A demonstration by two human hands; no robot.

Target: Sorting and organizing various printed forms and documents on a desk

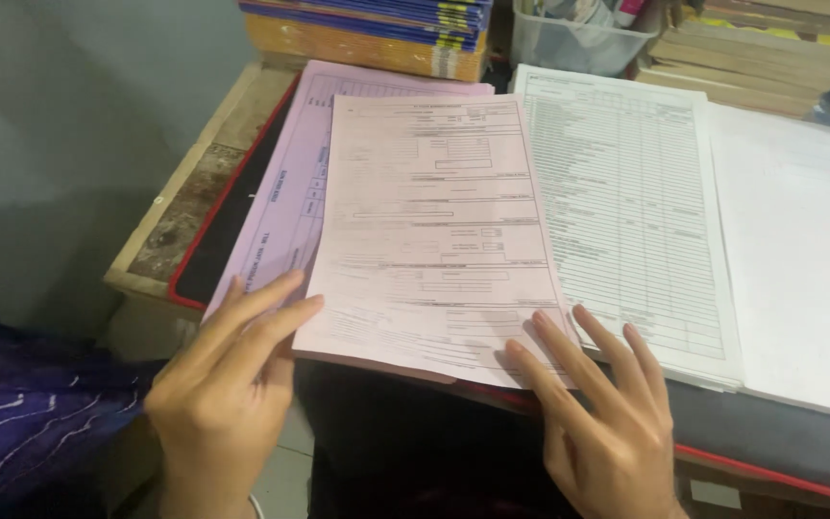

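on desk (175, 226): two hands, left (228, 384), right (602, 423), three paper stacks

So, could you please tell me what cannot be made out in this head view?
- Print on the pink form: too small and blurred.
- Sheets beneath it: covered by the top form.
- Plastic tub contents: cut off by the top edge.
- Right hand wrist: cut off by the bottom edge.
- Left hand palm: turned away.

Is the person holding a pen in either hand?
No, the left hand and right hand lie bare and flat on the pink forms.
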